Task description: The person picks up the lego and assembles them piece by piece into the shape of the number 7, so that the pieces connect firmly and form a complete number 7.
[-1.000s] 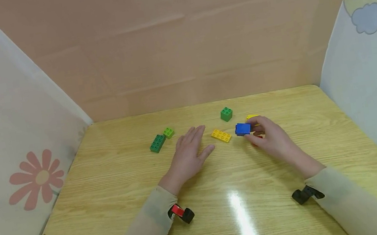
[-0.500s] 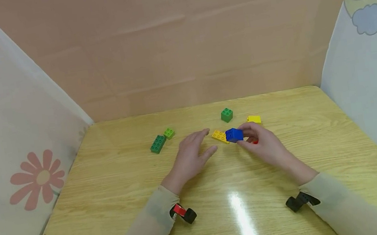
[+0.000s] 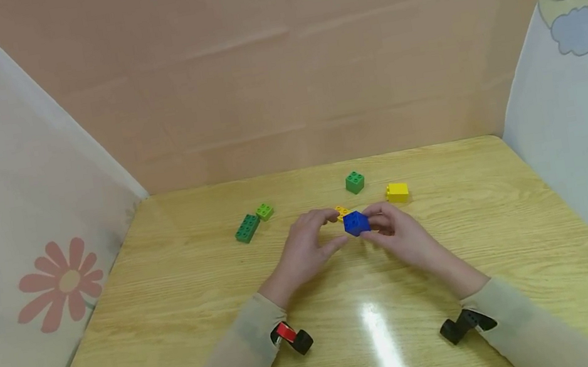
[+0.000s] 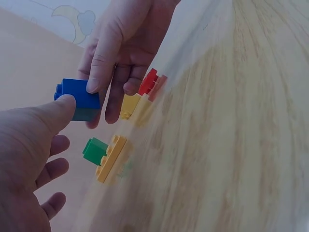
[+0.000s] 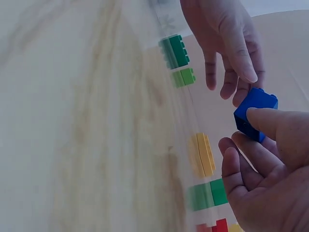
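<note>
While reaching from long pale sleeves (image 3: pixel 229 358) on the near side of the blue brick (image 3: pixel 356 223), hold that brick just above the wooden table (image 3: pixel 178 327), pinched between thumb and fingers of the right hand (image 3: pixel 401 237). Hover the left hand (image 3: pixel 303 247) at the blue brick's left, loose and ungripping, thumb and fingers parted; cannot tell for sure of any contact with it. See a red brick (image 4: pixel 148 82) below and to the right of the blue brick. Find a yellow-orange plate (image 3: pixel 342 210) just beyond the blue brick, partly hidden by it. Well to the blue brick's left, spot a dark green brick (image 3: pixel 247 228) with a lime brick (image 3: pixel 265 212) just beside. Farther than the blue brick and to its right, notice a yellow brick (image 3: pixel 398 192) on its side; straight beyond, a green brick (image 3: pixel 355 182), studs up. Past everything, meet a tan backdrop (image 3: pixel 279 84).
</note>
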The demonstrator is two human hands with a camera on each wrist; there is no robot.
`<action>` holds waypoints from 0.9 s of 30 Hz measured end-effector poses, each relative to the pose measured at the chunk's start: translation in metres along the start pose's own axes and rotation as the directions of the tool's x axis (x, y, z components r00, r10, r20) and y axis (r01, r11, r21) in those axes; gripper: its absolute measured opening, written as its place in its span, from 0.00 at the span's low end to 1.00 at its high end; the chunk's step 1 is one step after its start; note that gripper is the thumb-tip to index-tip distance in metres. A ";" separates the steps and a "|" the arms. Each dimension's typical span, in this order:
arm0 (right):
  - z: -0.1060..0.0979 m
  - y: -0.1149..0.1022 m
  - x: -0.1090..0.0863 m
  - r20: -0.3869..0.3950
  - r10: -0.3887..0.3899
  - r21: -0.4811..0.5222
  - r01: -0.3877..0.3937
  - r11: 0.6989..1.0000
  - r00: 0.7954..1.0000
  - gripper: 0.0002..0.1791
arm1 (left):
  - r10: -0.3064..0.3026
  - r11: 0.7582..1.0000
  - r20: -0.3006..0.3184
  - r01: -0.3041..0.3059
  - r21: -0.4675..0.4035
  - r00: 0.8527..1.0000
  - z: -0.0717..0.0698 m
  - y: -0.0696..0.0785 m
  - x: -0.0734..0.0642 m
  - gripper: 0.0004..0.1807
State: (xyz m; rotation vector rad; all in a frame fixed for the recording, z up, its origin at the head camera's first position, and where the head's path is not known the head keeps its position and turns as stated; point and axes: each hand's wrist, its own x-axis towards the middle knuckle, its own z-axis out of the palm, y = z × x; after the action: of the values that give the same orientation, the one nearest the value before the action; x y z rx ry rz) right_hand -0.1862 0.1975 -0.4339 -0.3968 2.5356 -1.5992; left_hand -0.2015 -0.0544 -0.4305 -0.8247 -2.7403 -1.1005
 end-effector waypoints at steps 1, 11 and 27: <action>0.001 0.000 0.000 0.008 0.005 0.013 -0.005 1.000 1.000 0.23 | 0.001 1.000 -0.002 -0.001 -0.003 1.000 0.001 0.000 0.000 0.26; 0.004 0.001 -0.001 0.075 0.024 0.063 -0.029 0.998 0.997 0.23 | -0.004 1.000 -0.023 0.004 -0.014 1.000 0.006 -0.004 0.000 0.22; 0.008 0.002 -0.001 0.041 0.023 -0.140 -0.017 0.990 0.999 0.20 | 0.020 1.000 0.016 -0.020 0.018 1.000 0.007 0.000 -0.001 0.17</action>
State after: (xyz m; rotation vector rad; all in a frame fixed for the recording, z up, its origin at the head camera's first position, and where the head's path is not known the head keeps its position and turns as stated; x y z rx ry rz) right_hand -0.1834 0.1917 -0.4389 -0.4134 2.6193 -1.3955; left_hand -0.1993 -0.0502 -0.4362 -0.8605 -2.7447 -1.0680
